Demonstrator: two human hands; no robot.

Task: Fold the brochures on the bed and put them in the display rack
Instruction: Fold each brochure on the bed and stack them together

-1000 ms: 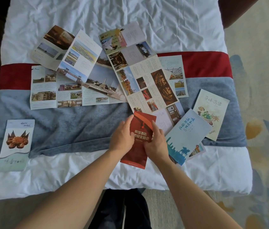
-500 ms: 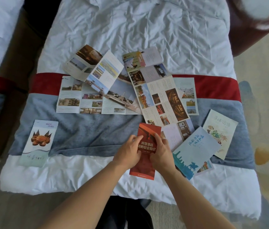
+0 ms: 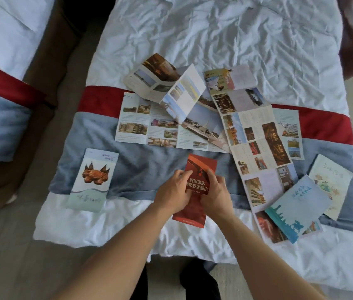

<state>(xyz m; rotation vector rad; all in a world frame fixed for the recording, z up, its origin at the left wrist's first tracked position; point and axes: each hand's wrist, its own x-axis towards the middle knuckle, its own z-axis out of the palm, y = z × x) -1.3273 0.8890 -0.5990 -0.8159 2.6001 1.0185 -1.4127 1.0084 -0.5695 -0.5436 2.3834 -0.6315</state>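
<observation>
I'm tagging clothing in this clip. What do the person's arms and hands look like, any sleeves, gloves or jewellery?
Both forearms are bare up to the frame edge: no sleeves in view. The left hand and right hand wear no gloves, and no rings, watch or bracelets show.

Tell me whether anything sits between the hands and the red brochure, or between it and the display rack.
Nothing lies between them: the left hand and right hand already grip the red brochure at its sides, over the bed. No display rack shows in the head view, so that path cannot be judged.
</observation>
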